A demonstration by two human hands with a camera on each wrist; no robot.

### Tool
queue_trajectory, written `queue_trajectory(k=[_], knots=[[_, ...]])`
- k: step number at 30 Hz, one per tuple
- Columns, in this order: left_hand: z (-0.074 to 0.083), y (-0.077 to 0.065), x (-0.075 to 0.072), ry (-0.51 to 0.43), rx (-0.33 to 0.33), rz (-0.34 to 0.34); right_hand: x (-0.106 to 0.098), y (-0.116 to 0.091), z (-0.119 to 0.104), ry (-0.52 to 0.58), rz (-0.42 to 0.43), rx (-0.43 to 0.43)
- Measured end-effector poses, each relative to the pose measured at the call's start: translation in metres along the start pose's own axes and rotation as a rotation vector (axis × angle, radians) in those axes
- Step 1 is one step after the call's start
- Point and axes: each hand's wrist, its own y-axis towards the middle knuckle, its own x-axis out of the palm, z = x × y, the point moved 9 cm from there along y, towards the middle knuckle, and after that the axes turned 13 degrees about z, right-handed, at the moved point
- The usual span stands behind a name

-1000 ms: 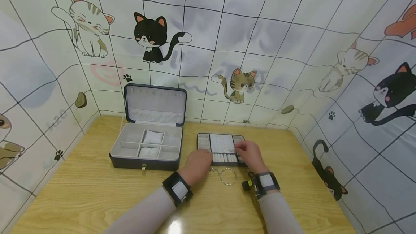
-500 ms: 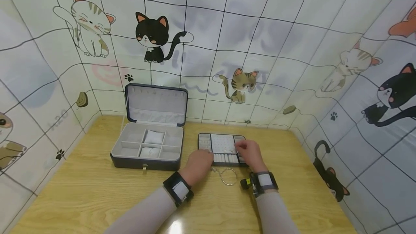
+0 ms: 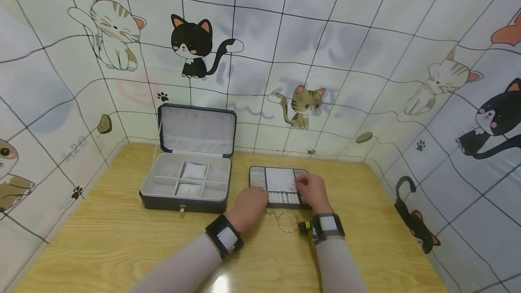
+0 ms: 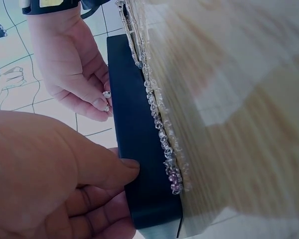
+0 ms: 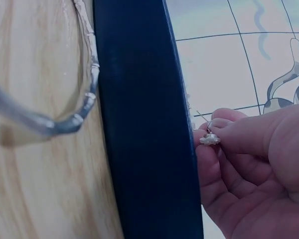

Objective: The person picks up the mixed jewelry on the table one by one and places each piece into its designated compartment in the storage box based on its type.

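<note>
Pinching an earring [image 5: 210,140] at the tray [image 3: 279,179]

I had the right hand [image 3: 314,192] holding it, fingers [image 5: 208,162] nearly together, by the tray's right side; the left hand [image 3: 249,205] gripped the front left corner. Both hid part of the tray. A bangle [image 5: 55,127] and chain [image 4: 162,133] lay just in front on the bench [image 3: 122,248], a jewellery box [image 3: 203,205] leftward.
</note>
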Motion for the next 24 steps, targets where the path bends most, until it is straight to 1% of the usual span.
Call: queue_trajectory(k=[4,8,16,20,24], knots=[[0.001,0.001,0.001,-0.006,0.002,-0.011,0.001,0.000,-0.003,-0.022,0.009,-0.030],[0.001,0.000,0.002,-0.002,0.002,-0.013,0.004,-0.002,-0.009,-0.019,0.010,-0.055],[0.000,-0.001,0.002,-0.023,-0.021,-0.037,0.008,-0.005,-0.017,-0.018,0.018,-0.074],[-0.001,-0.001,0.003,-0.027,-0.025,-0.044,0.010,-0.005,-0.018,-0.018,0.023,-0.085],[-0.001,0.000,0.006,-0.031,-0.028,-0.057,0.011,-0.005,-0.018,-0.023,0.022,-0.076]])
